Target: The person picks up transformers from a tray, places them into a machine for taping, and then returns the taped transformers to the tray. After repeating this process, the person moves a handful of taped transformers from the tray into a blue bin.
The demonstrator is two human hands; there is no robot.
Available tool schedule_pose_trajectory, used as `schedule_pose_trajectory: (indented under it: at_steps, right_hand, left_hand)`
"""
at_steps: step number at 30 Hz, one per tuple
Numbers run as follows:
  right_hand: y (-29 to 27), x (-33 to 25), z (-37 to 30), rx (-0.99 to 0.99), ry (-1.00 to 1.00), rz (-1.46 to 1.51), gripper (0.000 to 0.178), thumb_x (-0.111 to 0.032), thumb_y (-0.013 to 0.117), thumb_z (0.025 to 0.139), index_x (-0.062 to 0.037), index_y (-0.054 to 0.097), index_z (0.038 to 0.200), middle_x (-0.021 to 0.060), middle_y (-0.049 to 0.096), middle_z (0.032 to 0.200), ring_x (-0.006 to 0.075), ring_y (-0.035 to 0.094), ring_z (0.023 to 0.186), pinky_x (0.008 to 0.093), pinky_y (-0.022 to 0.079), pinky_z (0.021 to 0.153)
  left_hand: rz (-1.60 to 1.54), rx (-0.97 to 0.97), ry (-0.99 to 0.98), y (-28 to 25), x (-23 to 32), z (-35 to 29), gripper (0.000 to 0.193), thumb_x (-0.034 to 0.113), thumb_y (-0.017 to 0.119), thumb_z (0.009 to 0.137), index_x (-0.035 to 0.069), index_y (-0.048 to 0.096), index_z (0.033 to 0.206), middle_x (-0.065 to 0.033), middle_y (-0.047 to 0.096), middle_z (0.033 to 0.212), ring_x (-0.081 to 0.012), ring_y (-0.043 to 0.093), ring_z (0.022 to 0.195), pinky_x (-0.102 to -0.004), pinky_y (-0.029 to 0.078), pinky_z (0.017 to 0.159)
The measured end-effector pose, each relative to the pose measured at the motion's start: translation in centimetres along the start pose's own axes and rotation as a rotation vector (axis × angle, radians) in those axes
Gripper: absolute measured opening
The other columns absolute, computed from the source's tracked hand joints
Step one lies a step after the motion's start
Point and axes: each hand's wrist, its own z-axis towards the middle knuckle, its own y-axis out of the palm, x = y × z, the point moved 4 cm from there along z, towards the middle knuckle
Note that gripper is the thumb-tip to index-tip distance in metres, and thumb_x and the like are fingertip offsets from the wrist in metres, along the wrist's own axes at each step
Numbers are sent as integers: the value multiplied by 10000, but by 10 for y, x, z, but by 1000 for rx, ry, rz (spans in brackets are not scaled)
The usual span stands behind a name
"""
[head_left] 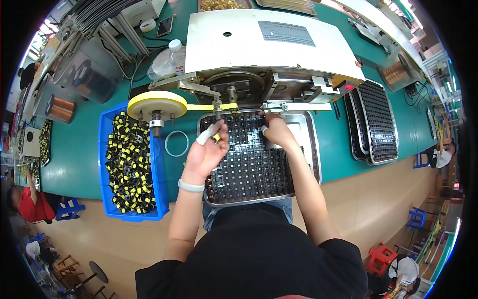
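Observation:
My left hand (206,152), its thumb and a finger wrapped in white, is closed on a small black coil bobbin (216,137) banded in yellow tape. It is just below the spindle (217,107) of a white taping machine (224,47). From a large roll of yellow tape (158,103), a strip runs across to that spindle. Over the far part of a metal tray (317,159) filled with rows of black bobbins (251,169), my right hand (279,130) has its fingers curled together under a pale bar (303,106). What those fingers hold is hidden.
Left of the tray stands a blue bin (105,164) heaped with yellow-taped bobbins (130,164). Between them lies a white ring (177,143). Stacked trays (371,122) are on the right, beside a copper wire spool (398,74). A bottle (175,52) and phone (165,26) sit behind.

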Motion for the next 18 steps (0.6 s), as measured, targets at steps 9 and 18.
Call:
schedule_pose_trajectory:
  at_steps: [9, 18]
  right_hand:
    - [-5, 29, -12, 39, 94, 46, 466, 36, 511, 746, 1, 558, 1209, 279, 581, 1185, 429, 546, 1123, 440, 430, 993]
    - [5, 10, -15, 148, 192, -119, 396, -55, 634, 792, 19, 583, 1179, 294, 624, 1083, 423, 613, 1017, 426, 484, 885]
  left_hand:
    - [136, -4, -61, 19, -11, 38, 366, 217, 555, 963, 9, 526, 1262, -110, 572, 1230, -183, 566, 1014, -299, 476, 836]
    - [-146, -153, -183, 24, -19, 40, 308, 157, 505, 990, -8, 502, 1249, -85, 573, 1115, -198, 562, 960, -317, 498, 857]
